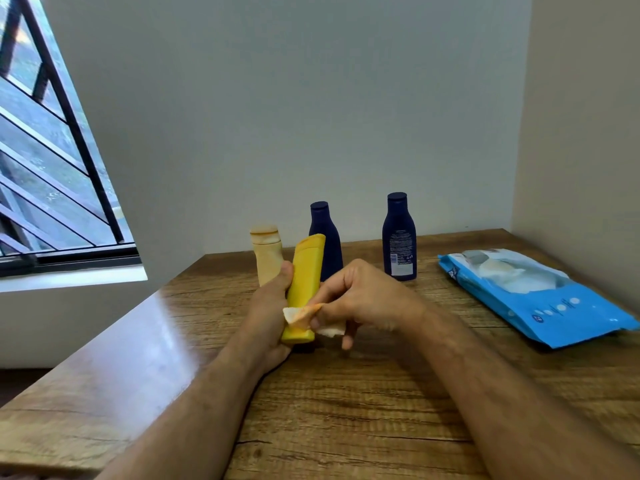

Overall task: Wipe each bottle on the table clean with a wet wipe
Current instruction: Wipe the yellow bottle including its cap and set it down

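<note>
My left hand (pixel 268 313) grips a yellow bottle (pixel 305 278), held tilted above the wooden table (pixel 346 403). My right hand (pixel 363 296) pinches a crumpled wet wipe (pixel 298 315), stained orange, against the bottle's lower part. Behind the yellow bottle stands a beige bottle (pixel 267 254) with orange smears on its cap. Two dark blue bottles stand upright further back: one (pixel 327 237) partly hidden by the yellow bottle, the other (pixel 399 237) to the right.
A blue pack of wet wipes (pixel 533 299) lies on the right side of the table, its top flap open. Walls close off the back and right. A barred window is at the left.
</note>
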The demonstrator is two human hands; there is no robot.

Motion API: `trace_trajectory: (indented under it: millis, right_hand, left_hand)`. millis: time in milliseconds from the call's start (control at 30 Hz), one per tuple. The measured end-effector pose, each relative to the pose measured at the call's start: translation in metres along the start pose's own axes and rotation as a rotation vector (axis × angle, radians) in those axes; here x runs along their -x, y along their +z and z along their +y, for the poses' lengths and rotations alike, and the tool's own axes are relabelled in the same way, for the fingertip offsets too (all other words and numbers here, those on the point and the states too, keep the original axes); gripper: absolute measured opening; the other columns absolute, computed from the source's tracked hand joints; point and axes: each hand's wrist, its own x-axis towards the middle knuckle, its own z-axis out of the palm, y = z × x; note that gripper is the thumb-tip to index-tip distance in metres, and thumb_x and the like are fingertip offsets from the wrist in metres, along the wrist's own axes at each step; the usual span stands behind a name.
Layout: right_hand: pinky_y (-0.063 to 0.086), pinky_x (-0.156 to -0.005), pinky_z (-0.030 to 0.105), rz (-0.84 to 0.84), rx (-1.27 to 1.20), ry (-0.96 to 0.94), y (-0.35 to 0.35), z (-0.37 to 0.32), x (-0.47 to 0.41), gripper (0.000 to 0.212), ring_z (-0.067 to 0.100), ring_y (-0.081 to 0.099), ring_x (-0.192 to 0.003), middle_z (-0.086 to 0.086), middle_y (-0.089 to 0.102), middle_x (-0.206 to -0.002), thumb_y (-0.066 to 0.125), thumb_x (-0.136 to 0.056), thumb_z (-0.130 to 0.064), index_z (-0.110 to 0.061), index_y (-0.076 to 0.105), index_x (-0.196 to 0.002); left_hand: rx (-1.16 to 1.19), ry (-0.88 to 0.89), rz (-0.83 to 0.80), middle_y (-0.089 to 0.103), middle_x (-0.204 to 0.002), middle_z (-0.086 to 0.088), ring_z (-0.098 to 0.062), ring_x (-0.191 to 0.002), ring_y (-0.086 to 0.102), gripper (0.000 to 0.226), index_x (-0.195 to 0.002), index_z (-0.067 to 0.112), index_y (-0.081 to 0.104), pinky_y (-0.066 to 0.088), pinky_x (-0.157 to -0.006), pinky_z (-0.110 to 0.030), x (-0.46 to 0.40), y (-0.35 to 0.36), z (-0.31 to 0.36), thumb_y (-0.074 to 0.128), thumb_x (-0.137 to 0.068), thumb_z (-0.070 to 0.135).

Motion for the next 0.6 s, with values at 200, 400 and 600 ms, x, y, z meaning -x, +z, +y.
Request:
trace_trajectory:
  millis: [200,400,600]
  right_hand:
    - [0.06,-0.053,0.034,0.475,-0.051,-0.189,-0.0009,0.001,-0.0041,0.024,0.017,0.063,-0.054,0.0,0.07,-0.084,0.076,-0.083,-0.029,-0.019,0.076,-0.104]
    - [0.056,-0.053,0.029,0.108,-0.045,-0.099,0.0031,0.0002,-0.0027,0.012,0.012,0.067,-0.065,0.007,0.073,-0.097,0.073,-0.086,-0.014,-0.012,0.078,-0.097]
    - [0.054,-0.054,0.031,0.093,-0.088,-0.128,0.0002,-0.0019,-0.0011,0.024,0.025,0.063,-0.066,0.011,0.073,-0.093,0.077,-0.078,-0.023,-0.007,0.077,-0.097]
  left_hand:
    - [-0.072,0.06,-0.027,0.066,-0.078,-0.01,-0.017,-0.06,0.06,0.046,-0.115,0.007,0.061,0.049,-0.051,-0.029,-0.0038,0.0,-0.0044,0.048,-0.1,0.049]
    - [0.12,0.053,-0.053,0.074,-0.08,-0.014,-0.023,-0.07,0.072,0.053,-0.126,0.006,0.055,0.058,-0.06,-0.035,-0.002,-0.0021,-0.0008,0.041,-0.103,0.05]
    - [-0.119,0.166,-0.233,0.068,-0.081,-0.02,-0.023,-0.061,0.068,0.065,-0.108,0.003,0.064,0.054,-0.049,-0.032,0.0017,-0.0018,-0.0073,0.046,-0.091,0.064]
